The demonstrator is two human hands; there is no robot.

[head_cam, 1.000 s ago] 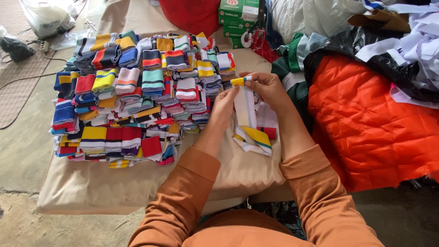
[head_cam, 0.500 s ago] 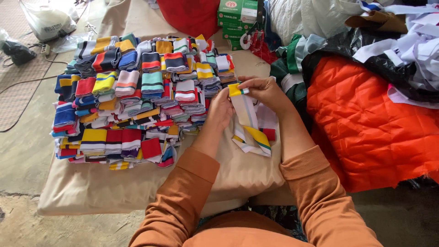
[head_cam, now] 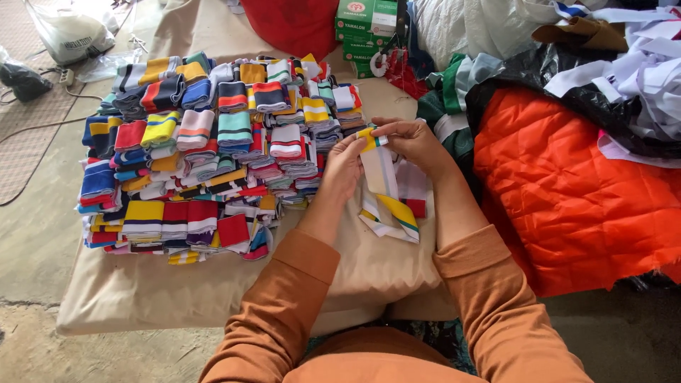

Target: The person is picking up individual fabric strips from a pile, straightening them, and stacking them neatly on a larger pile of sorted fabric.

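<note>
Hands meet over a tan cushion [head_cam: 213,298]: left hand [head_cam: 345,167] and right hand [head_cam: 417,142] pinch one striped knit band [head_cam: 376,159]. Stacks of folded bands [head_cam: 206,149] lie just beside

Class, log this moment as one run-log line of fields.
left hand: holds striped knit band | right hand: pinches band's top | beside: stacked striped bands | surface: tan cloth

Stacked green boxes [head_cam: 365,28] at the far edge

Long orange sleeves [head_cam: 489,298] cover both arms to the wrists — plain knit, ribbed cuffs, creased at 5 and 7 o'clock.
</note>
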